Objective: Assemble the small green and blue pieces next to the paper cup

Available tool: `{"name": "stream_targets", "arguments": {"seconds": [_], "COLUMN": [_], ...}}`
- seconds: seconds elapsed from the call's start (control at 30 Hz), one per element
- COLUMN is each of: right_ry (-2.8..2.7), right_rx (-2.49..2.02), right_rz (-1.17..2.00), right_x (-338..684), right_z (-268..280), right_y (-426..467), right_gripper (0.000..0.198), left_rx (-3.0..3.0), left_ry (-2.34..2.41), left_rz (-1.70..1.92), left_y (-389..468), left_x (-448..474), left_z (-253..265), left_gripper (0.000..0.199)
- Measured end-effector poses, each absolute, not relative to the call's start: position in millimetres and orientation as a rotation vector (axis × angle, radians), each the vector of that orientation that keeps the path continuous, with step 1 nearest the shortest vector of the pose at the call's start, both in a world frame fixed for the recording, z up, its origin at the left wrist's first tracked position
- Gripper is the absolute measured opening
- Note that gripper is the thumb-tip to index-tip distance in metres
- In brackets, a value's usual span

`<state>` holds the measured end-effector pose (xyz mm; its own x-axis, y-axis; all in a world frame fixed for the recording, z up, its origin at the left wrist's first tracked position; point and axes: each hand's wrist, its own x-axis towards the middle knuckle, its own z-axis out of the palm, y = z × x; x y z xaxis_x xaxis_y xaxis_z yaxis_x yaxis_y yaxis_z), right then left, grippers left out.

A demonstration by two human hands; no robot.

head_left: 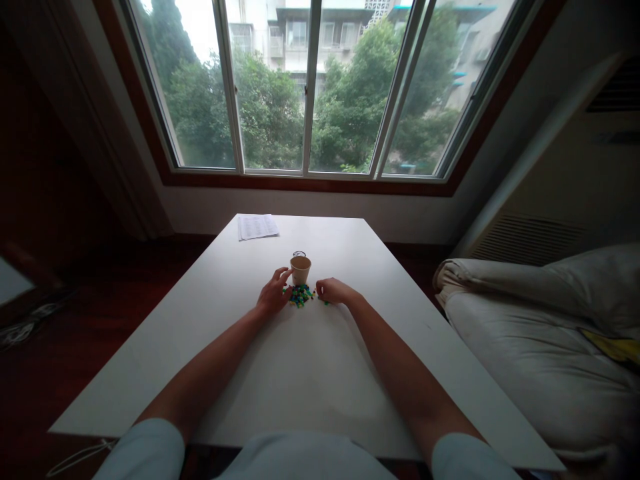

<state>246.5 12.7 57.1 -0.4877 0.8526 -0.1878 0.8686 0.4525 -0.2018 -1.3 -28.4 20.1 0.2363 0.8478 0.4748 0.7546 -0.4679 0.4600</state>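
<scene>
A paper cup (301, 273) stands upright on the white table, its mouth facing up. In front of it lies a loose heap of small colourful beads (299, 296), mostly green, with blue and yellow ones among them. My left hand (273, 292) is at the left of the cup and heap, fingers apart; its fingertips come close to the cup wall, and whether they touch it I cannot tell. To the right of the heap, my right hand (334, 291) rests low with its fingertips pinched together. Anything within that pinch is too small to make out. A few stray beads lie by its fingers.
Behind the cup sits a small round dark-rimmed object (299, 254). Printed sheets (257, 227) lie at the far left of the white table (290, 373). A light padded sofa (530, 333) stands along the right, and a window (310, 93) is beyond the table.
</scene>
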Motion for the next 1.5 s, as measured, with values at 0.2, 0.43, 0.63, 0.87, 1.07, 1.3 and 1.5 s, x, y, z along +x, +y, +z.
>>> {"name": "stream_targets", "arguments": {"seconds": [0.2,0.43,0.63,0.87,1.07,1.3,1.5], "right_ry": [2.668,2.653,2.674,2.786,3.043,3.272,3.395], "right_rx": [1.617,1.668,1.685,1.730,1.864,2.159,2.161], "right_rz": [-0.314,-0.314,-0.283,-0.397,-0.294,-0.368,-0.555], "right_x": [245,244,242,245,242,216,198], "right_z": [47,46,48,56,80,104,97], "right_y": [16,16,16,15,10,7,10], "right_gripper": [0.021,0.023,0.019,0.011,0.010,0.017,0.017], "left_rx": [2.345,2.337,2.302,2.233,2.181,2.208,2.242], "left_ry": [1.556,1.544,1.540,1.625,1.710,1.704,1.700], "left_rz": [1.037,1.061,1.090,1.075,1.026,0.954,0.929], "left_y": [-27,-24,-20,-14,-14,-20,-21], "left_x": [-2,-1,-4,-9,-8,-7,-5], "left_z": [19,15,11,6,6,11,13], "left_gripper": [0.060,0.059,0.056,0.045,0.038,0.037,0.037]}}
